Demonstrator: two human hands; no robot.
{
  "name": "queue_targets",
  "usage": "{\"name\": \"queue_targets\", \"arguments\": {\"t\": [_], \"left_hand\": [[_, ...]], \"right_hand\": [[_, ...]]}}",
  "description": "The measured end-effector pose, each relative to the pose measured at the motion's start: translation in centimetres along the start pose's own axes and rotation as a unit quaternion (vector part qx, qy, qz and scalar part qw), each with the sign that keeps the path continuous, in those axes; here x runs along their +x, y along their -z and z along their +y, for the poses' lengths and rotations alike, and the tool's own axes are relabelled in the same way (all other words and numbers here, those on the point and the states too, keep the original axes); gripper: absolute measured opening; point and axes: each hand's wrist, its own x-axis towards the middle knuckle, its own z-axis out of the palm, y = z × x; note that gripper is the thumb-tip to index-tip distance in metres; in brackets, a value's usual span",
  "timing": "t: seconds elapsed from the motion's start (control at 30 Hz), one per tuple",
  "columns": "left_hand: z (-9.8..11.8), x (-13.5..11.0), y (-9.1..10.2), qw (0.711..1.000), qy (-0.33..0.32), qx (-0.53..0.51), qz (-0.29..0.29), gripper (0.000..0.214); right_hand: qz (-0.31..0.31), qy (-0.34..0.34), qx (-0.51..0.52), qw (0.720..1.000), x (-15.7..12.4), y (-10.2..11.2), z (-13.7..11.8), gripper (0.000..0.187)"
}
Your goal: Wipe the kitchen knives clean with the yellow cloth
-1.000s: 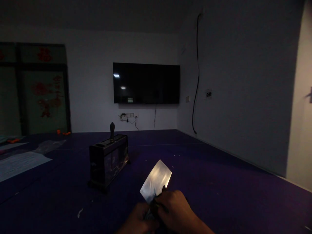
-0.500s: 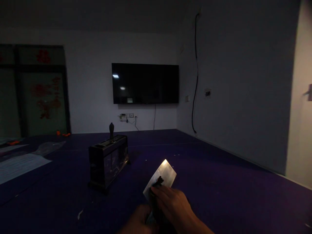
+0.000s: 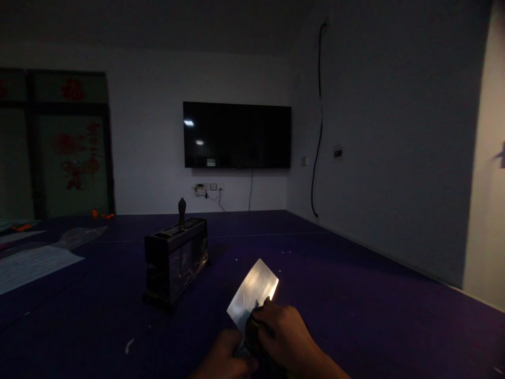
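Observation:
A cleaver (image 3: pixel 254 289) with a broad, shiny blade is held up in front of me, tilted, its upper corner pointing away. Low in the view, my left hand (image 3: pixel 229 355) is closed around its handle end, most of which is hidden. My right hand (image 3: pixel 286 334) has its fingers bent over a dark cloth (image 3: pixel 254 331), pressed against the lower right of the blade. Shadow hides much of the cloth. To the left stands a dark knife block (image 3: pixel 175 266) with clear sides, and one black knife handle (image 3: pixel 182 212) sticks up from its top.
The purple surface (image 3: pixel 355 316) carries papers (image 3: pixel 35 268) and clear plastic (image 3: pixel 81 237) at left. Small orange pieces (image 3: pixel 94 213) lie far back. A white scrap (image 3: pixel 129 346) is near the front. Beyond, a television (image 3: pixel 236 136) hangs on the wall, and a cable (image 3: pixel 316 173) dangles right.
The right hand and cloth have slid down the blade from its middle, uncovering more of it. The blade has shifted slightly left. The left hand still grips the handle end.

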Motion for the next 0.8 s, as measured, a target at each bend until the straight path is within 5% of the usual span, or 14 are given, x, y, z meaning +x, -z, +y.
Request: {"name": "queue_targets", "arguments": {"t": [0.27, 0.57, 0.8], "left_hand": [[1.2, -0.6, 0.1, 1.000, 0.009, 0.005, -0.014, 0.019], [-0.1, -0.1, 0.8, 0.991, 0.023, 0.122, -0.043, 0.027], [-1.1, 0.4, 1.0, 0.996, 0.006, 0.069, -0.050, 0.037]], "right_hand": [[-0.008, -0.034, -0.029, 0.999, 0.1, 0.2, 0.3, 0.019], [0.142, 0.000, -0.032, 0.989, 0.4, 0.1, 0.9, 0.042], [0.083, -0.037, -0.004, 0.996, 0.5, 0.4, 0.7, 0.032]]}}
